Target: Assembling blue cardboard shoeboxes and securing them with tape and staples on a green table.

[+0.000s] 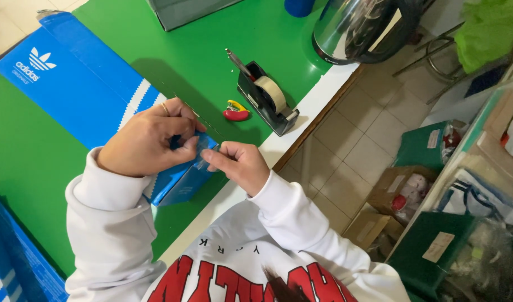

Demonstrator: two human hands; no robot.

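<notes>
Person wears a white sweatshirt, long sleeves, soft fleecy fabric, a bit creased at elbows. Ribbed cuffs sit at both wrists, left cuff bunched thicker than the right one. Chest print: big red block letters with dark outline, arched across the front, seen upside down from the head camera; a smaller row of dark letters runs above them, spaced wide. A dark brownish streak, maybe hair, blurred, lies over the red print near the bottom edge. Left hand [147, 140] has a thin gold-coloured ring on one finger. Right hand [241, 164] bare, no ring or watch visible. Nails short, unpainted.
</notes>
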